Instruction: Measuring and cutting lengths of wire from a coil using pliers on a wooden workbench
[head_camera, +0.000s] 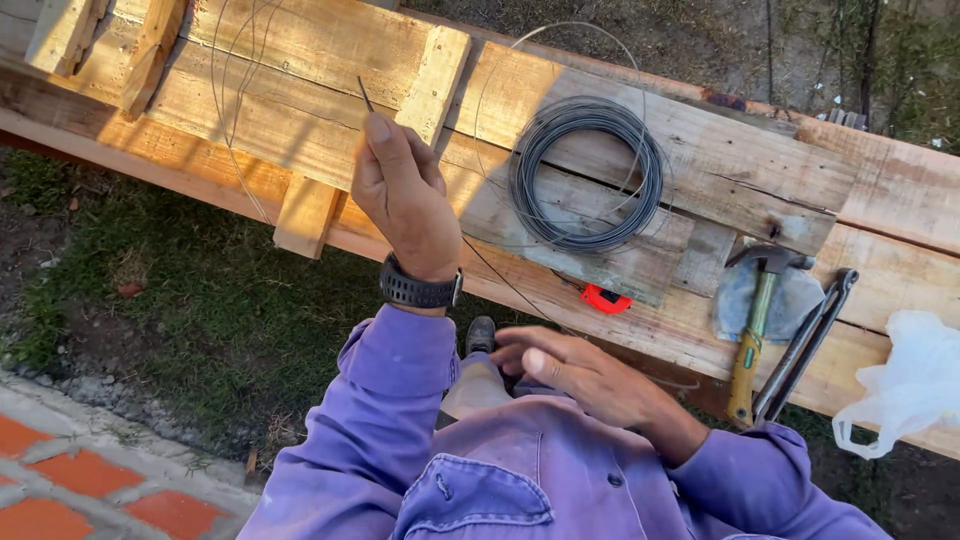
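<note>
Up front, the left hand (405, 195) is raised with fingers closed, pinching a thin grey wire (363, 95) at its tip. Lower, the right hand (580, 375) curls loosely near the chest, touching the strand. A round wire coil (587, 172) lies on rough wooden planks (330, 40).

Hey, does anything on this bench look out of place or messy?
Mostly tidy. The wire coil has stray loops springing loose beyond it, and the hammer handle hangs over the bench edge.
</note>
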